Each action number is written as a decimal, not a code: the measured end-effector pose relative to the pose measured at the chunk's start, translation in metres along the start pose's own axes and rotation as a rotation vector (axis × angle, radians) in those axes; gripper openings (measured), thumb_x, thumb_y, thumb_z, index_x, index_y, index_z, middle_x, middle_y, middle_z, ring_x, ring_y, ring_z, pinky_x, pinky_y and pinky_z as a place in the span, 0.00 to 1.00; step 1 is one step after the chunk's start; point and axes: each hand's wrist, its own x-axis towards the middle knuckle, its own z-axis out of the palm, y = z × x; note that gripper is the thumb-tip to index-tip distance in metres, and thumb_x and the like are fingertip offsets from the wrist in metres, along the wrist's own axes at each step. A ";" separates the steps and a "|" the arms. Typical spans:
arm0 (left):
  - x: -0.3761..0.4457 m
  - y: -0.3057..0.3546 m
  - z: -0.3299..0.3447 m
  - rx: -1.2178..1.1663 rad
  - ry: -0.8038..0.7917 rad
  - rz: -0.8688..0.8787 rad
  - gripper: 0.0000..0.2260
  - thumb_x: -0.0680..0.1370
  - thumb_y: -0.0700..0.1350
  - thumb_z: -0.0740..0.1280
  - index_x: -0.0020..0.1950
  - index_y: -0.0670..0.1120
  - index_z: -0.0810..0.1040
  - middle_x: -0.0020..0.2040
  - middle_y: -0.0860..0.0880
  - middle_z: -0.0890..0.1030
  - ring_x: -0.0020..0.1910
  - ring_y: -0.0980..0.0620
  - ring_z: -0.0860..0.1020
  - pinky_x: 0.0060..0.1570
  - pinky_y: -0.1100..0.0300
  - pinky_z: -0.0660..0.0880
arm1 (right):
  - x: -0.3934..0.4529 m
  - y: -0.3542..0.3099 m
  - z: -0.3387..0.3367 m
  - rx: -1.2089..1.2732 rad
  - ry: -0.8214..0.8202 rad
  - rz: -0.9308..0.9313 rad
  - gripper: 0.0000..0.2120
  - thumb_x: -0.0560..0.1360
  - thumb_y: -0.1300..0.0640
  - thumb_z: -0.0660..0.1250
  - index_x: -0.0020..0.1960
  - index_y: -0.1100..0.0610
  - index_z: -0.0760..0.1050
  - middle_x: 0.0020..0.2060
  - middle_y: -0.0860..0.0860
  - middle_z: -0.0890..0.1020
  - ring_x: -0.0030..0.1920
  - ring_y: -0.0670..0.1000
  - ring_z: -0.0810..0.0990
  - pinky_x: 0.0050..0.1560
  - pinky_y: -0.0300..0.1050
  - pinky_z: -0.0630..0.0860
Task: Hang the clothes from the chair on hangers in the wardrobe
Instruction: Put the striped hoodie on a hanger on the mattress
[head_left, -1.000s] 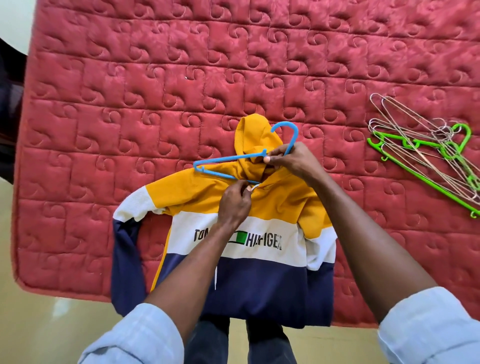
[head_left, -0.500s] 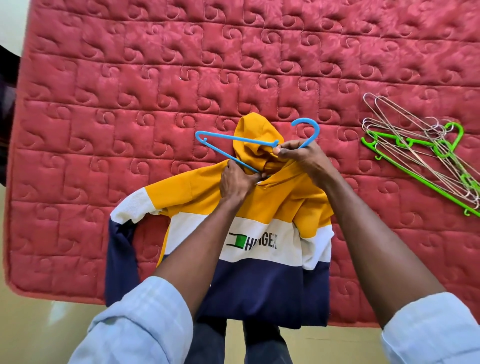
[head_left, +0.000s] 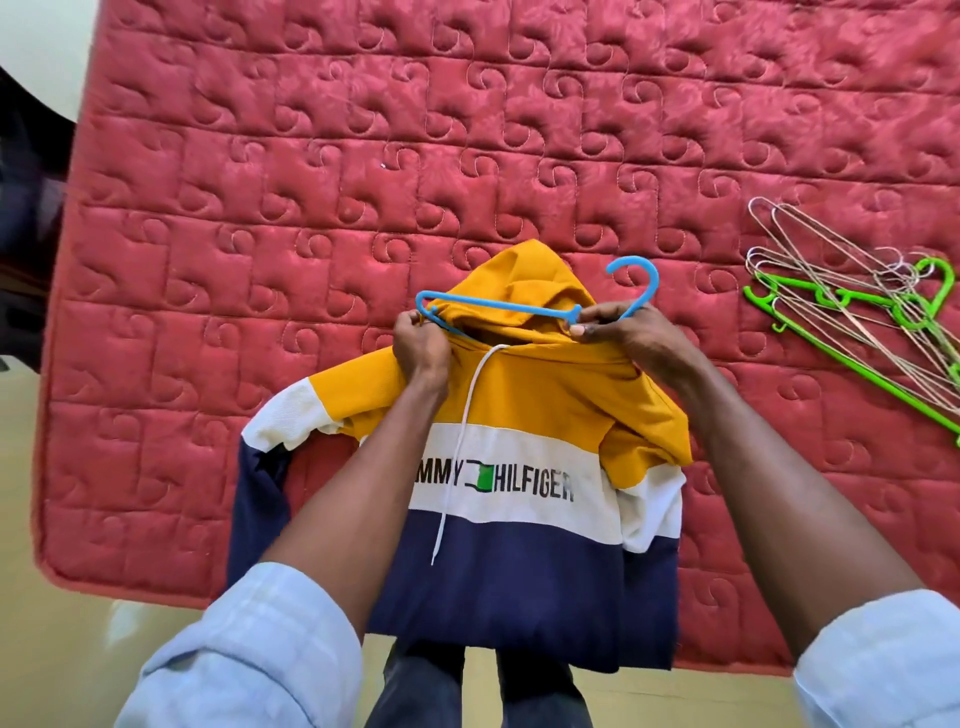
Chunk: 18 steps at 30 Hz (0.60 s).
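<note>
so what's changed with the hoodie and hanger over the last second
The blue hanger swung from slanted to lying level across the hood opening. The left hand moved from the middle of the neckline out to the hanger's left end, spreading the collar and baring a white drawstring. The right hand still pinches the hanger below its hook. The hoodie and spare hangers stayed put on the red mattress.

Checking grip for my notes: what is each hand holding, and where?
Right hand pinches the blue hanger at the base of its hook; left hand grips the hoodie collar by the hanger's left end.
</note>
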 end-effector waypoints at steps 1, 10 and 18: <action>0.005 0.000 -0.002 -0.057 -0.004 -0.028 0.13 0.78 0.35 0.59 0.58 0.41 0.80 0.53 0.45 0.81 0.50 0.47 0.78 0.46 0.60 0.73 | 0.000 -0.002 0.000 -0.017 -0.011 0.014 0.10 0.72 0.55 0.74 0.52 0.54 0.85 0.49 0.52 0.85 0.48 0.47 0.78 0.49 0.41 0.72; 0.032 0.018 -0.031 0.211 0.003 0.219 0.11 0.73 0.35 0.62 0.49 0.40 0.83 0.45 0.44 0.83 0.45 0.44 0.79 0.44 0.56 0.73 | 0.007 -0.010 -0.009 -0.112 -0.146 0.076 0.09 0.70 0.55 0.74 0.50 0.54 0.85 0.45 0.47 0.86 0.46 0.43 0.80 0.53 0.42 0.76; 0.035 0.030 -0.042 0.355 0.038 0.367 0.12 0.72 0.36 0.61 0.50 0.40 0.83 0.49 0.40 0.84 0.48 0.39 0.79 0.41 0.59 0.65 | 0.020 -0.012 -0.006 -0.167 -0.216 0.152 0.06 0.74 0.64 0.71 0.48 0.56 0.84 0.43 0.47 0.85 0.43 0.44 0.79 0.44 0.34 0.76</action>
